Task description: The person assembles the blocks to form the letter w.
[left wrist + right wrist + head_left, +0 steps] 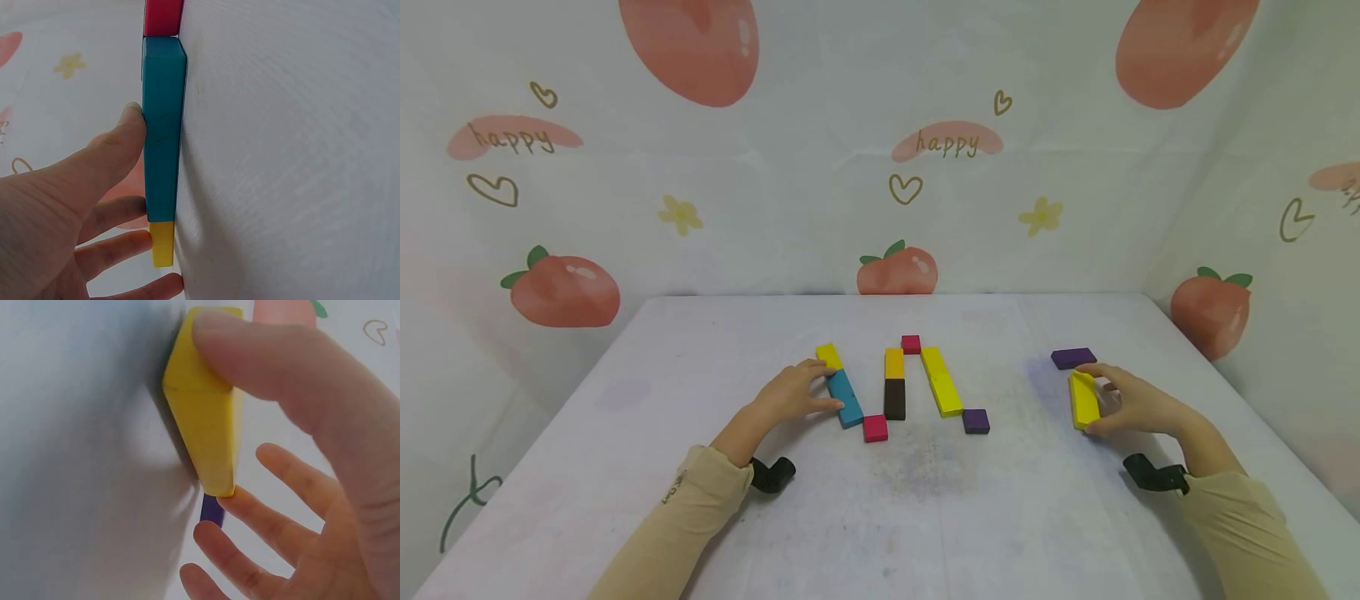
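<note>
My left hand (792,392) rests its fingertips on a slanted strip of blocks: the thumb touches the blue block (164,131) and another fingertip touches the yellow block (162,244) at its far end. Its fingers are spread and fairly straight. On the right, a long yellow block (1084,402) is pinched lengthwise by my right hand (1138,404), thumb on the near end and index finger on the far end. The other fingers of that hand spread away from it. Just beyond lies a purple block (1073,358).
A red block (876,428) meets the blue one's near end. Beside it runs a yellow-orange block (894,363) with a dark brown block (895,400). Another red block (911,344) tops a slanted yellow strip (942,382), which ends at a dark purple block (976,422).
</note>
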### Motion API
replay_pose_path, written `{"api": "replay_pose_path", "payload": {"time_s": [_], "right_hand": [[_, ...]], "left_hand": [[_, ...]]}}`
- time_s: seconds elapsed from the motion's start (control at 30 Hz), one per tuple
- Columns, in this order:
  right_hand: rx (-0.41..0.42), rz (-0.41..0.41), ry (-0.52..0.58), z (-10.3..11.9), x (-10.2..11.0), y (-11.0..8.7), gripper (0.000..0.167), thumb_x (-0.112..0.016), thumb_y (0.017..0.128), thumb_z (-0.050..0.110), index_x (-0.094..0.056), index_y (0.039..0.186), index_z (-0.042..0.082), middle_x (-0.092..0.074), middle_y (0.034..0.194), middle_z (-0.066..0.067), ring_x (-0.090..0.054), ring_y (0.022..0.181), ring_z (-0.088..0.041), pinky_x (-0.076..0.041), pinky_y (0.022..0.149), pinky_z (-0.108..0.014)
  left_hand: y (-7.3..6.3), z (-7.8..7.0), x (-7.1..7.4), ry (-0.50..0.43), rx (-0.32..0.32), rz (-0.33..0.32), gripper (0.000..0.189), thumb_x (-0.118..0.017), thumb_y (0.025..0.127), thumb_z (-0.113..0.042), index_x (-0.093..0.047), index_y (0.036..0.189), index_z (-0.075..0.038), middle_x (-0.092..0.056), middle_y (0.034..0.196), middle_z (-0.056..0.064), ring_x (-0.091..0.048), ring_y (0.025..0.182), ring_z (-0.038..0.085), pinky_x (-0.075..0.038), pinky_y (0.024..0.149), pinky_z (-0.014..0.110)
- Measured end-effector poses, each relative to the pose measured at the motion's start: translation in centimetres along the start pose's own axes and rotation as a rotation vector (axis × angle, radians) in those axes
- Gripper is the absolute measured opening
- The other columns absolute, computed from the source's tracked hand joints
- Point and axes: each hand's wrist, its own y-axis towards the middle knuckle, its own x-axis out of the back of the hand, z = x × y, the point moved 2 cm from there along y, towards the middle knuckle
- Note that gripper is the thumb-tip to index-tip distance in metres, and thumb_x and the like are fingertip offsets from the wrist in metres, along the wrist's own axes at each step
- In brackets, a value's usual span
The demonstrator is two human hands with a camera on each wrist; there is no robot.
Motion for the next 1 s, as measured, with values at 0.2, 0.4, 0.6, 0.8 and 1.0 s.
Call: {"api": "replay_pose_path", "payload": {"time_s": [0.2, 0.4, 0.6, 0.8, 1.0], "right_hand": [[-0.012, -0.015, 0.001, 0.8, -0.1, 0.5, 0.083, -0.079, 0.071, 0.029, -0.035, 0.136, 0.002, -0.037, 0.135, -0.030, -0.046, 0.112, -0.046, -0.047, 0.085, -0.062], [0.044, -0.058, 0.001, 2.3, -0.4, 1.2, 0.080, -0.079, 0.072, 0.029, -0.038, 0.134, 0.000, -0.043, 0.132, -0.028, -0.048, 0.111, -0.044, -0.047, 0.087, -0.062], [0.092, -0.098, 0.008, 3.6, -0.9, 2.0, 0.077, -0.080, 0.071, 0.027, -0.041, 0.132, -0.002, -0.046, 0.131, -0.025, -0.048, 0.111, -0.041, -0.044, 0.091, -0.062], [0.095, -0.099, 0.009, 4.5, -1.3, 2.6, 0.077, -0.080, 0.072, 0.027, -0.041, 0.132, 0.000, -0.045, 0.133, -0.024, -0.049, 0.113, -0.042, -0.043, 0.093, -0.062], [0.119, -0.107, 0.021, 5.1, -1.7, 3.0, 0.075, -0.080, 0.072, 0.026, -0.042, 0.130, -0.002, -0.046, 0.131, -0.026, -0.050, 0.110, -0.044, -0.044, 0.091, -0.062]], "left_hand": [[0.4, 0.9, -0.5, -0.024, -0.025, -0.022, 0.069, -0.066, 0.081, -0.049, -0.051, 0.133, -0.006, -0.043, 0.142, 0.021, -0.040, 0.130, 0.040, -0.038, 0.105, 0.054], [-0.1, 0.1, 0.1, -0.033, -0.002, -0.008, 0.067, -0.068, 0.082, -0.044, -0.050, 0.133, -0.005, -0.042, 0.142, 0.021, -0.039, 0.131, 0.040, -0.036, 0.107, 0.054], [-0.1, 0.0, 0.0, 0.009, 0.002, -0.014, 0.064, -0.068, 0.083, -0.038, -0.049, 0.134, -0.004, -0.042, 0.143, 0.022, -0.039, 0.131, 0.041, -0.038, 0.105, 0.054], [0.1, 0.2, -0.1, 0.005, 0.005, -0.015, 0.064, -0.068, 0.083, -0.039, -0.049, 0.134, -0.004, -0.042, 0.143, 0.021, -0.040, 0.130, 0.041, -0.039, 0.104, 0.054], [0.1, 0.2, -0.1, 0.009, 0.004, -0.014, 0.064, -0.068, 0.083, -0.038, -0.050, 0.134, -0.004, -0.042, 0.143, 0.022, -0.041, 0.129, 0.042, -0.040, 0.104, 0.054]]}}
